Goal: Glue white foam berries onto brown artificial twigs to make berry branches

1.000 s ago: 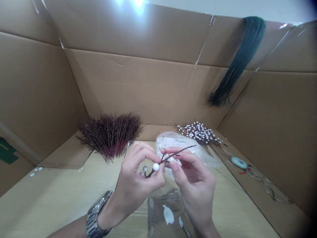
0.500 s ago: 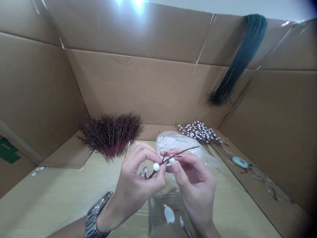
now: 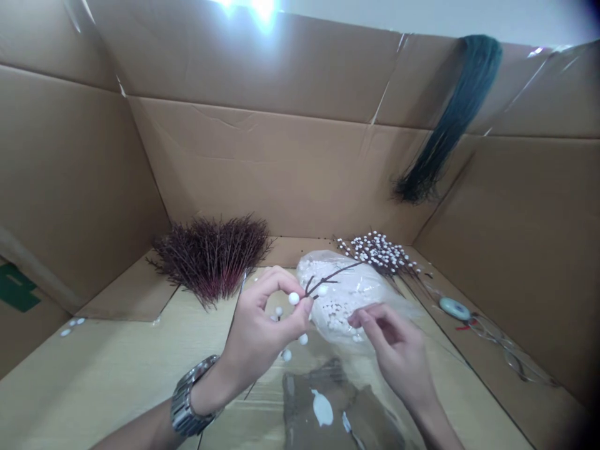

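Note:
My left hand (image 3: 265,322) pinches a thin brown artificial twig (image 3: 334,275) between thumb and forefinger. White foam balls sit on the twig, one of them (image 3: 294,299) right at the fingertips and several lower down below the hand. The twig's bare tip points up and to the right. My right hand (image 3: 398,347) is off the twig, over the front of a clear plastic bag (image 3: 375,294) of small white balls. Its thumb and fingertips are drawn together; whatever they hold, if anything, is too small to make out.
A thick bunch of bare dark twigs (image 3: 215,256) lies at the back left, and twigs with white balls (image 3: 382,250) at the back right. White glue (image 3: 322,407) lies on a brown sheet (image 3: 300,381) in front. Green strands (image 3: 450,119) hang over the cardboard wall.
My right hand has let go of the ball on the twig and moved right and down to the bag. My left hand still holds the twig, now slightly turned.

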Demonstrator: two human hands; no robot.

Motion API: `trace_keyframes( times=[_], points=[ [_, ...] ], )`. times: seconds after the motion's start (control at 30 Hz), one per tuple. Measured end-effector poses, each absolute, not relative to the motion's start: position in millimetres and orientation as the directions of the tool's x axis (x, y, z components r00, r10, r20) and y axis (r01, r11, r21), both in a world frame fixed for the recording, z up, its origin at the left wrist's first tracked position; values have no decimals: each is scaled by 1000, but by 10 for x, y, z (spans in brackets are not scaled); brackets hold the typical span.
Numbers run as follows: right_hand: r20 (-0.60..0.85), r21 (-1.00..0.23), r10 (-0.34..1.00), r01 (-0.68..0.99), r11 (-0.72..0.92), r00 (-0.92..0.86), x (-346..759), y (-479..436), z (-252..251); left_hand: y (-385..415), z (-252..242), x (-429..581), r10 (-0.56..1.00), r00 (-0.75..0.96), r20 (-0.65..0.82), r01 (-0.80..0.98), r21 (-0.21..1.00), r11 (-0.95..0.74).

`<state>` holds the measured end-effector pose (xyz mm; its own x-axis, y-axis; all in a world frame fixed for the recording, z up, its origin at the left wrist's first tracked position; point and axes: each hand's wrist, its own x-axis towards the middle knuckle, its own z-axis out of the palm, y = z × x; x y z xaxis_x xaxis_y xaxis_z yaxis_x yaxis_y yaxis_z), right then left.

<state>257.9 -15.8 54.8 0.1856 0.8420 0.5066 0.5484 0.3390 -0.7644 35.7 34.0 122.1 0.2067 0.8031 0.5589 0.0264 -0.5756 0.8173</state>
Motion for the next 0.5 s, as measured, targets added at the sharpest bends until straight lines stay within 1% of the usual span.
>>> trace_keyframes(
  times=[0.03,0.07,0.17,0.23,0.33,0.43,0.5],
  points=[
    [447,-677,886,694,244,125,2695,-114,436,353,1210,358,812,217,543,10,830,-558],
    [385,-542,920,824,167,66,2798,-61,334,364,1196,360,819,228,527,-9,842,-540],
    [291,-418,957,900,124,4,3012,126,130,383,1145,382,840,270,471,-94,881,-464],
    [239,-376,970,918,128,-37,3078,252,79,383,1114,402,864,305,401,-172,915,-364],
    [151,-312,987,944,106,-60,3103,416,50,352,1105,430,900,351,259,-258,951,-173],
    [64,-273,996,959,75,-59,3096,543,2,291,1134,447,917,372,145,-291,956,-33],
    [19,-270,997,960,77,-74,3100,615,-36,256,1152,457,921,383,74,-308,950,52]
  ],
)
